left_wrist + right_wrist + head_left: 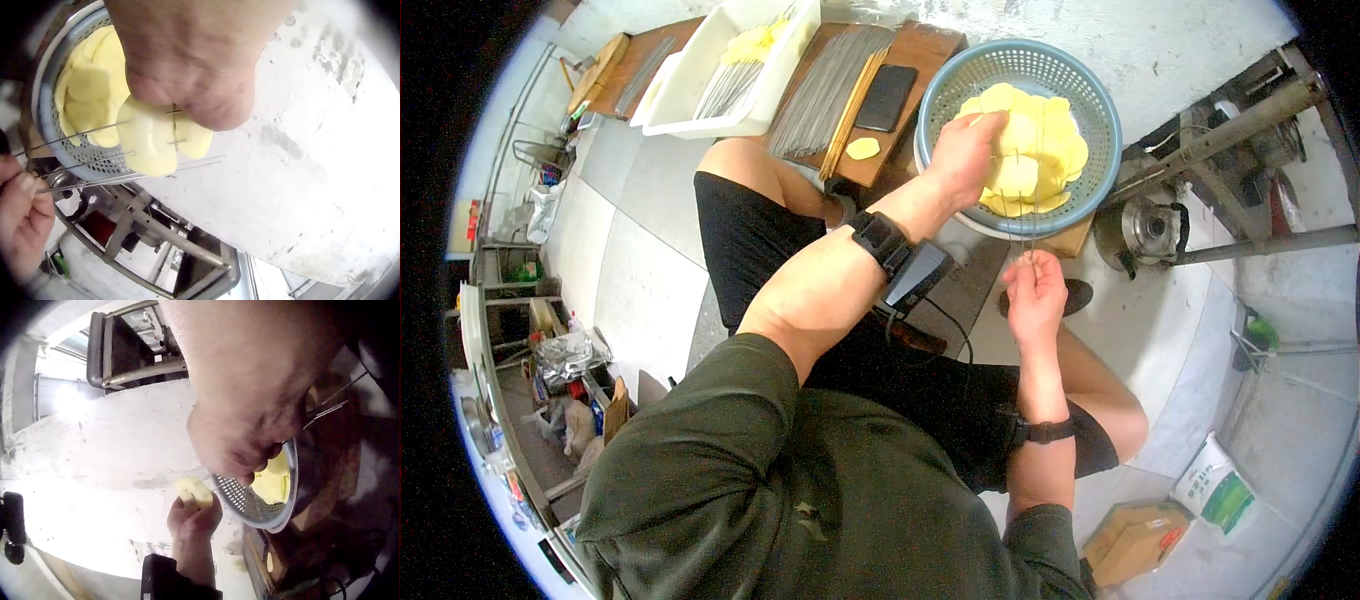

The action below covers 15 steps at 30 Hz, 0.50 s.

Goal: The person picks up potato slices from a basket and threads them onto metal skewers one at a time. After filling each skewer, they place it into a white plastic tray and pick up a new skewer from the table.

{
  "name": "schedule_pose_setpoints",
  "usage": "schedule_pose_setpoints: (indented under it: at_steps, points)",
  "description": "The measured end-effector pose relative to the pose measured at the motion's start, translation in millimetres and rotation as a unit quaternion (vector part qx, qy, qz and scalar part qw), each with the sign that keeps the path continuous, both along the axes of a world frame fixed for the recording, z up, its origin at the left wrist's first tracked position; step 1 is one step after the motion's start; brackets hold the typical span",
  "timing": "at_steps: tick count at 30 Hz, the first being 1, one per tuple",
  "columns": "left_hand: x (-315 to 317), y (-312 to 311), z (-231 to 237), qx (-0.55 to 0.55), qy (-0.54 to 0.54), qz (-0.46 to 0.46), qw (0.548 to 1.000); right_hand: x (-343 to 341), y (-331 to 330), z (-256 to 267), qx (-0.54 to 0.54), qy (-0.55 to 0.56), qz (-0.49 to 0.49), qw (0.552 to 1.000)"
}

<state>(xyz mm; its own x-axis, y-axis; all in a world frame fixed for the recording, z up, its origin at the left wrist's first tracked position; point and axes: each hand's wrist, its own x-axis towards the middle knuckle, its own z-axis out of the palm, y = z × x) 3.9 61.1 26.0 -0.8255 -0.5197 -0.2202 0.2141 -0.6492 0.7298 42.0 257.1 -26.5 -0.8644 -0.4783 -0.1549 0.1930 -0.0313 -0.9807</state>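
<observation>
My left hand holds thin yellow potato slices over a blue-grey colander. Below it, my right hand pinches the near ends of several thin metal skewers. In the left wrist view the skewers run from the fingertips of the right hand into the held slices, and their points show past the first slice. The right wrist view has the left hand gripping slices, while the right hand hides much of the skewers. Many loose slices lie in the colander.
Left of the colander, a low wooden board carries bundled metal skewers, bamboo sticks, a dark phone and a single slice. A white tray holds threaded skewers. To the right stand a kettle and a metal frame.
</observation>
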Motion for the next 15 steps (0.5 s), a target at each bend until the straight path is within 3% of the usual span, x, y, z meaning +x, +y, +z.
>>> schedule_pose_setpoints:
  at_steps: [8,15]
  points:
    - [4.6,12.5,-12.0,0.005,-0.042,-0.030,0.999,-1.0,-10.2,14.1,0.028,0.001,-0.009,1.000]
    - [10.5,11.1,-22.8,0.022,-0.056,-0.041,0.997,-4.2,-15.4,15.0,0.019,-0.069,-0.004,0.997]
